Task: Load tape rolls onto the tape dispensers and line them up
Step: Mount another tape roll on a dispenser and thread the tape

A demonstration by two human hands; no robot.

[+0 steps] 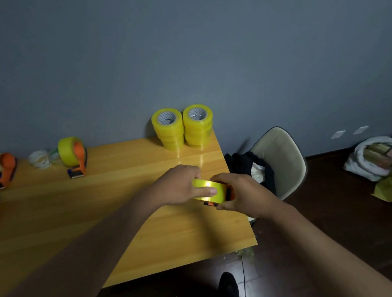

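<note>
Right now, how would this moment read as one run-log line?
stage: loading roll | left hand: holds tape roll | right hand: grips dispenser | spare rolls: stacked by wall

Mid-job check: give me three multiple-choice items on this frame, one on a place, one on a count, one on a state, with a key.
1. Where do the spare tape rolls stand?
A. on the chair
B. at the table's far edge by the wall
C. on the floor

2. How many stacks of spare rolls are there?
A. two
B. four
C. one

3. What is the left hand doing?
A. resting flat on the table
B. hanging idle
C. gripping the yellow roll

Key: B, the spare tape rolls stand on the table against the wall; A, two stacks stand side by side; C, the left hand curls round the yellow roll, while the right hand holds the orange dispenser it sits on.
</note>
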